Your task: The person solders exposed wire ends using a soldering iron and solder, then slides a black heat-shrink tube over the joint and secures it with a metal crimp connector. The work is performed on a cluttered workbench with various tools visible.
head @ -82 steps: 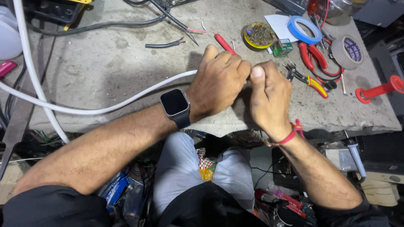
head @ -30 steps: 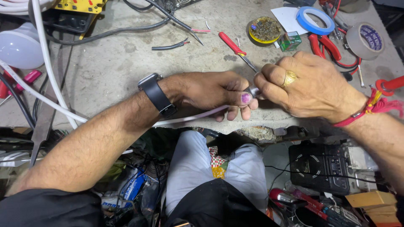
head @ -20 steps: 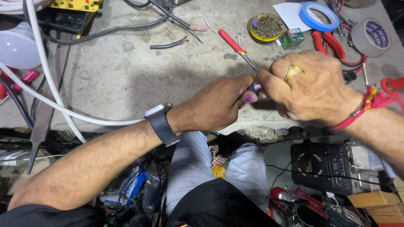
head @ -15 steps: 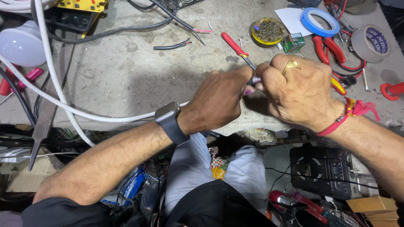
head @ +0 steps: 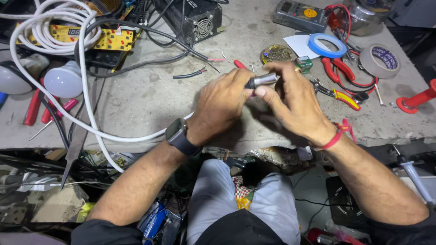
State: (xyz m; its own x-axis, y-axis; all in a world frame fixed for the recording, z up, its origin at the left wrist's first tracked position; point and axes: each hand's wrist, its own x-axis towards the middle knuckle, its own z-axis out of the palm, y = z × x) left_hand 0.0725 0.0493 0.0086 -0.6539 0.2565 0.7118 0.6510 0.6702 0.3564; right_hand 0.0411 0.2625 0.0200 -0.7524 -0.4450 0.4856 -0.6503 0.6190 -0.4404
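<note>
My left hand (head: 222, 104), with a dark smartwatch (head: 180, 137) on the wrist, grips the end of a thick white cable (head: 113, 136) that runs left across the concrete bench (head: 150, 100). At the cable's end a short silver and black cylindrical connector (head: 261, 81) sticks out between both hands. My right hand (head: 295, 102), with a red thread on the wrist, pinches that connector with thumb and fingers. Both hands hover just above the bench, close to its front edge.
Red-handled pliers (head: 338, 72) and small cutters (head: 336, 94) lie right of my hands, with blue tape (head: 325, 44), grey tape (head: 381, 59), a solder tin (head: 276, 53) and a multimeter (head: 299, 11). Two bulbs (head: 63, 80), red screwdrivers (head: 34, 106), a yellow circuit board (head: 109, 38) and coiled cable sit left.
The view has tilted up to show more of the bench. My hands rose slightly, and the silver connector now shows between them where only the cable end was gripped before.
</note>
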